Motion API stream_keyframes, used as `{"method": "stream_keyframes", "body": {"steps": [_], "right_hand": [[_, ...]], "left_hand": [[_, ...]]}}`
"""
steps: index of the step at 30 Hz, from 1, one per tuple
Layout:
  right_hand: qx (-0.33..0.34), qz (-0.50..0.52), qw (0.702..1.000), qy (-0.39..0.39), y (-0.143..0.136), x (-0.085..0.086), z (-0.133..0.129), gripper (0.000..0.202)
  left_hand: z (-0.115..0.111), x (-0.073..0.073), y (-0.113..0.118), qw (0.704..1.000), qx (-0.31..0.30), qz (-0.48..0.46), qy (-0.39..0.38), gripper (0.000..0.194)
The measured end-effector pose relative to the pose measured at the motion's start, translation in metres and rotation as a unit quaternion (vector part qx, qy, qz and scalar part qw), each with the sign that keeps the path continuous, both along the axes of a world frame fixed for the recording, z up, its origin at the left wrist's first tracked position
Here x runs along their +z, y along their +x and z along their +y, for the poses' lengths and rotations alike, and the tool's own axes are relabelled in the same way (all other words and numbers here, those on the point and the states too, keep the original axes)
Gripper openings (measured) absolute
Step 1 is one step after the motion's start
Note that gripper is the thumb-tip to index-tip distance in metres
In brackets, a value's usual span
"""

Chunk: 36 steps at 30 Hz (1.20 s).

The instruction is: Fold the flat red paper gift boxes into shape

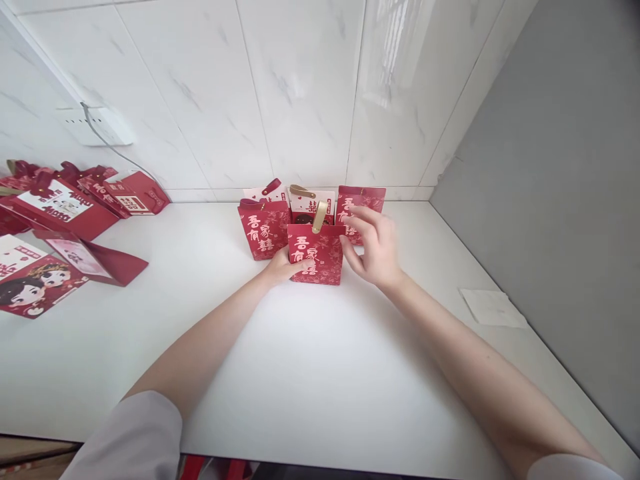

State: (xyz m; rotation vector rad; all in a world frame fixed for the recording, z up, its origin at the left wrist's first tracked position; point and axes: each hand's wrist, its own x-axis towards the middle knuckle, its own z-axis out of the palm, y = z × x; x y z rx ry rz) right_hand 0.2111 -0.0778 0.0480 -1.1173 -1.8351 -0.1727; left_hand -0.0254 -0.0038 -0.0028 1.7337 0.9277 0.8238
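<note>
A red gift box (pixel 327 250) with white characters and a gold strap (pixel 320 217) stands upright on the white table. My left hand (pixel 285 269) grips its lower left side, the thumb across the front. My right hand (pixel 374 245) is raised at the box's upper right edge, fingers apart and curved; whether a fingertip touches the box is unclear. Close behind stand a second red box (pixel 263 231) on the left and another red box (pixel 364 200) on the right, partly covered by my right hand. Between them is a white-and-red box (pixel 326 198), with a white box (pixel 257 193) behind the left one.
At the left lie several red gift boxes (pixel 95 223) and a box with cartoon faces (pixel 43 283). A white socket plate (pixel 95 125) with a grey cable is on the tiled wall. A white tissue (pixel 493 307) lies by the grey panel (pixel 560 187) on the right.
</note>
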Motion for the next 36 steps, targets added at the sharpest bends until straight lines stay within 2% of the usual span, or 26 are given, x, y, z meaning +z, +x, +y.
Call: {"method": "stream_keyframes", "body": {"steps": [3,6,11,15,17,23,25,28,32,36], "right_hand": [[0.053,-0.112,0.992,0.005,-0.007,0.03,-0.011,0.039],[0.042,-0.134,0.99,-0.002,-0.016,0.045,-0.018,0.039],[-0.07,-0.17,0.983,-0.009,-0.015,0.047,-0.021,0.024],[-0.101,-0.174,0.979,-0.024,-0.007,0.052,-0.026,0.026],[-0.095,-0.141,0.984,-0.045,-0.003,0.056,-0.027,0.024],[-0.025,-0.037,0.983,-0.181,0.014,0.064,-0.026,0.01],[-0.009,-0.022,0.982,-0.187,0.02,0.065,-0.024,0.007],[0.006,-0.032,0.979,-0.199,0.027,0.066,-0.022,0.014],[-0.001,-0.053,0.975,-0.218,0.033,0.07,-0.027,0.015],[0.002,-0.052,0.977,-0.206,0.039,0.072,-0.03,0.018]], "left_hand": [[-0.004,0.0,0.007,0.999,-0.027,-0.022,0.029,0.057],[-0.007,-0.001,0.014,0.997,-0.049,-0.033,0.048,0.061],[-0.008,-0.001,0.016,0.998,-0.047,-0.04,0.002,0.062],[-0.01,0.0,0.016,0.998,-0.036,-0.041,-0.033,0.057],[-0.01,0.0,0.016,0.997,-0.034,-0.045,-0.045,0.058],[-0.007,-0.001,0.013,0.997,-0.057,-0.036,-0.028,0.06],[-0.007,-0.002,0.012,0.998,-0.054,-0.032,-0.022,0.06],[-0.008,-0.002,0.013,0.998,-0.047,-0.026,-0.014,0.059],[-0.008,-0.002,0.012,0.998,-0.051,-0.031,-0.007,0.058],[-0.008,-0.001,0.01,0.994,-0.1,0.008,0.037,0.065]]}}
